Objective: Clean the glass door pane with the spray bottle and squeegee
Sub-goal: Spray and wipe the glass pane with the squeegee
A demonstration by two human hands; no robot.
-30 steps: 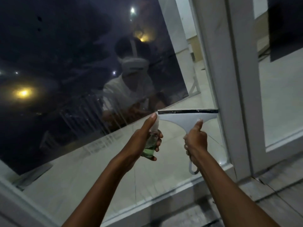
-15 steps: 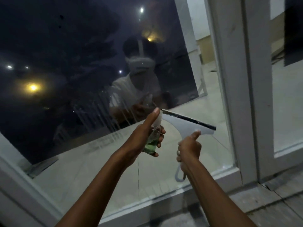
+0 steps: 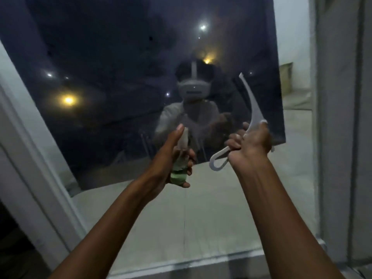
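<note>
Glass door pane (image 3: 124, 81): dark, reflective, bounded by white frame (image 3: 30, 150) at left edge and bottom edge; pale frame upright at right edge. Streaks noted on glass near centre.
Spray bottle (image 3: 179, 168): small, clear, green liquid in lower part, pale nozzle on top; gripped by left hand (image 3: 167, 164), fingers curled round body, thumb raised beside nozzle. Held before pane centre.
Squeegee (image 3: 254, 109): white plastic, looped handle end; clamped in right hand (image 3: 251, 143), blade seen edge-on, near right edge of pane. Blade contact with glass cannot be told.
</note>
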